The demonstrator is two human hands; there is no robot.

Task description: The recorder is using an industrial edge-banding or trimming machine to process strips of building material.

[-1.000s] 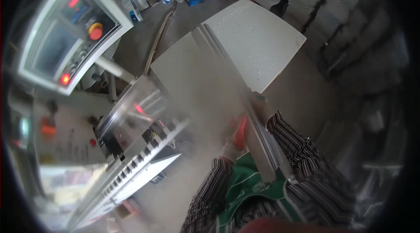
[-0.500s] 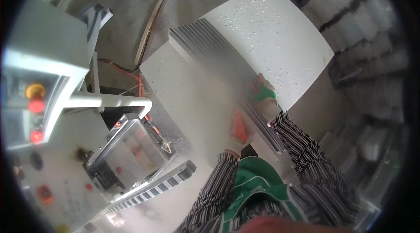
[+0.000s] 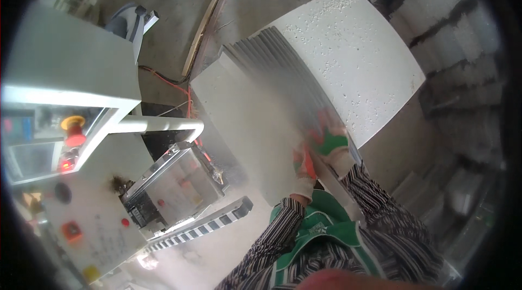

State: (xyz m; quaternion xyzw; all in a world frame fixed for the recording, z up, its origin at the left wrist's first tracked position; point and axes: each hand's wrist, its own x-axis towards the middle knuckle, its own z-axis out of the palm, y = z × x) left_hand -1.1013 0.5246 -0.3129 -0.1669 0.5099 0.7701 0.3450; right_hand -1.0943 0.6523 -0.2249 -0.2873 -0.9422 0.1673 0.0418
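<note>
A row of long grey ribbed metal strips (image 3: 277, 56) lies side by side across a pale board, their far ends slightly fanned and stepped. My right hand (image 3: 333, 140), in a white glove with green and orange coating, is closed round the strips' right side near their close end. At the left of that close end is my left hand (image 3: 305, 167), gloved in white and orange. A hazy patch and motion blur hide its fingers, so whether it grips a strip is unclear. The haze also covers the middle of the strips.
Right of the strips extends a white board (image 3: 353, 61) sprinkled with small chips. On the left stands a white machine (image 3: 60, 56) with a red knob (image 3: 75, 135) and a pale tube arm (image 3: 157, 124). A slotted metal bar (image 3: 201, 224) lies nearer me. Orange cable (image 3: 168, 84) runs over the floor.
The strips have gone from an even, flush row to a fanned, uneven one. My hands have drawn closer together near the close end. The whole view has shifted slightly.
</note>
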